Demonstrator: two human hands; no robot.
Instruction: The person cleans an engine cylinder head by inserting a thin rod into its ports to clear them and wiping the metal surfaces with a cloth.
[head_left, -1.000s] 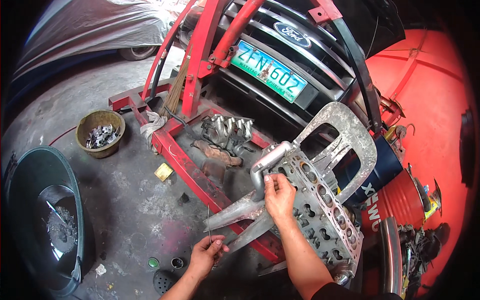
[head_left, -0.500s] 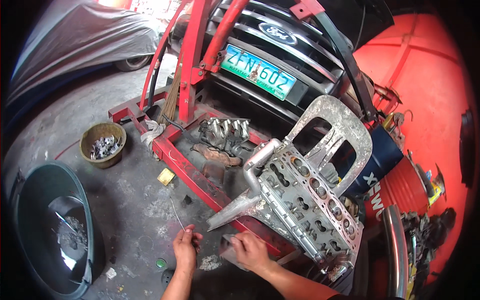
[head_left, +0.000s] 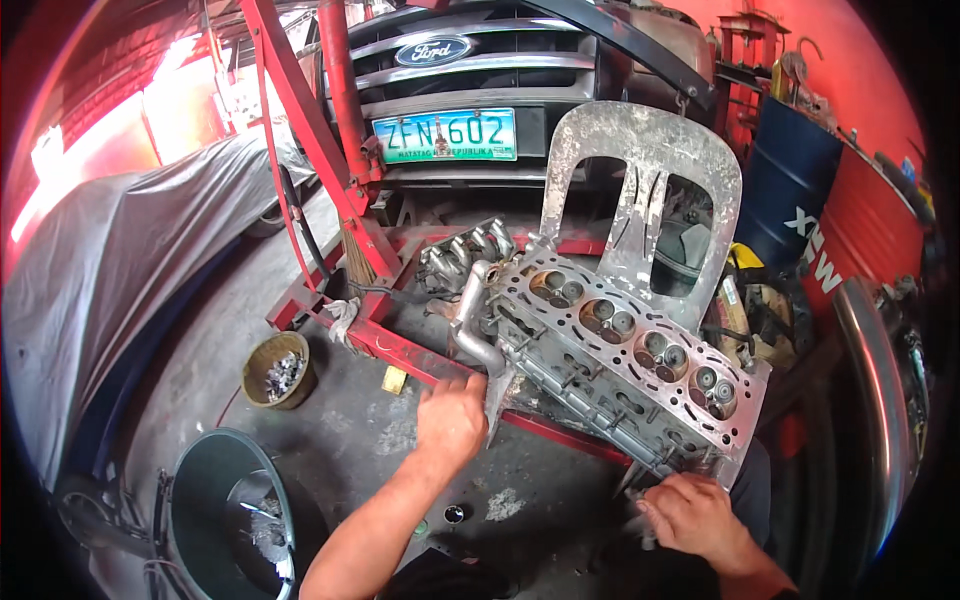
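A metal cylinder head (head_left: 610, 345), its round valve pockets facing up, rests tilted on a worn, paint-spattered plastic chair (head_left: 570, 135). A silver pipe (head_left: 470, 318) runs along its left end. My left hand (head_left: 452, 420) is closed just below that pipe, beside the chair's seat edge; what its fingers hold, if anything, is hidden. At the near right end of the cylinder head, my right hand (head_left: 690, 515) has its fingers curled. Something small and greyish shows under those fingers, too unclear to name.
A red steel frame (head_left: 400, 350) crosses behind the chair, before a vehicle's grille (head_left: 560, 70). To the left stand a dark bucket (head_left: 185, 500) and a brown bowl (head_left: 262, 395) of small metal parts. A blue drum (head_left: 795, 170) and a shiny metal tube (head_left: 880, 370) are at right.
The view has swung, bringing the cylinder head nearer the middle. My left hand has moved up to the pipe; the thin wire it held no longer shows. My right hand has moved right, to the head's end.
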